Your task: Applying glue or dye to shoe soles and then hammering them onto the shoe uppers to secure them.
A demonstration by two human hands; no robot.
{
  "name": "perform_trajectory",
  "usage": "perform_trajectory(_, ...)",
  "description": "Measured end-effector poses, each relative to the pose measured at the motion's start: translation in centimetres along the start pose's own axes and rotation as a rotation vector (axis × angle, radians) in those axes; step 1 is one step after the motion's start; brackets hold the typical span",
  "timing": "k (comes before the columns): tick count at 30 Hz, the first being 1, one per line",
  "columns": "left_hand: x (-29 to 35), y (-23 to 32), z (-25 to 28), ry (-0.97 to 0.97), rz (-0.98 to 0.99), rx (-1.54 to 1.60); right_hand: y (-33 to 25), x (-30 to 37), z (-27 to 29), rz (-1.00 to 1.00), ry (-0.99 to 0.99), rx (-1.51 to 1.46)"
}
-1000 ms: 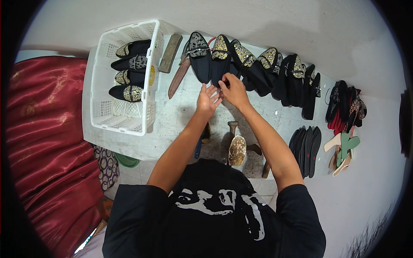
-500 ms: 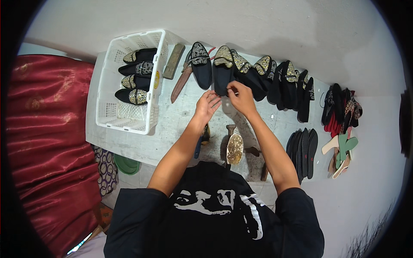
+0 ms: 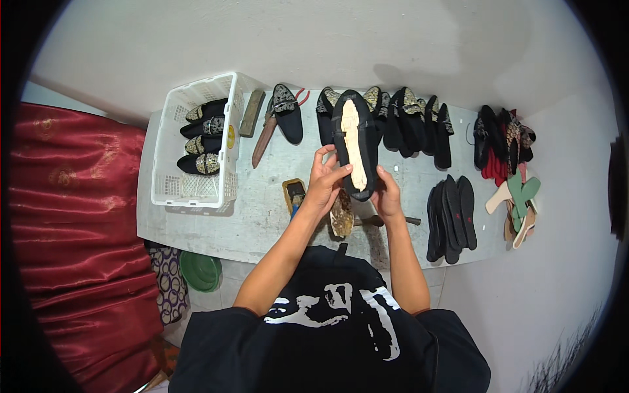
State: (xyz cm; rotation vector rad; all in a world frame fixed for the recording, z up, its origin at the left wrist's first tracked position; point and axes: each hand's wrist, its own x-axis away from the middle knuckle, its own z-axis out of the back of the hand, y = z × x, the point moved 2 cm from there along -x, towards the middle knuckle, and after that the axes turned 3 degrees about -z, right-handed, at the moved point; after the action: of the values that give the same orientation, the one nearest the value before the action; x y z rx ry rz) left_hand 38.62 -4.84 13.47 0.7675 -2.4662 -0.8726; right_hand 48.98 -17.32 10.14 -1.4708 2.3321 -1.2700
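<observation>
Lifted from the row and turned underside up, one black shoe [image 3: 356, 145] is now held above the tabletop [image 3: 259, 200]. Nearest is the black shirt [image 3: 262, 340] with its pale print. Beyond it, the left hand [image 3: 325, 183] pinches the shoe's near end, thumb laid over the underside, the other fingers along the edge and partly hidden. The right hand [image 3: 388, 193] curls against the opposite edge; its grasp is partly hidden, so I cannot tell whether it pinches. A cream strip [image 3: 352, 134] runs down the shoe's dark underside.

Beneath the hands lies a foot-shaped piece [image 3: 341, 219] with a blotchy brown face, near a yellowish tray [image 3: 287, 187]. Black insoles [image 3: 452, 219] lie fanned to the right. Farther off, at left, a white basket [image 3: 227, 157] holds four decorated shoes [image 3: 200, 163]; more black shoes [image 3: 411, 128] line the tabletop before the pale wall [image 3: 327, 39].
</observation>
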Motion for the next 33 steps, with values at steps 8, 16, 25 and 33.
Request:
perform_trajectory(8, 3.5, 0.3, 2.7, -0.248, 0.057, -0.341, 0.5, 4.1, 1.0, 0.026, -0.012, -0.029)
perform_trajectory(16, 4.2, -0.7, 5.2, 0.057, 0.089, -0.153, 2.2, 4.0, 0.2, 0.008, -0.059, 0.021)
perform_trajectory(25, 4.1, -2.8, 9.6, 0.207, 0.164, -0.390, 6.5, 2.6, 2.1, -0.075, 0.048, 0.229)
perform_trajectory(33, 7.3, -3.9, 10.6, 0.172, 0.155, -0.353, 7.7, 4.1, 3.0, -0.007, 0.149, 0.494)
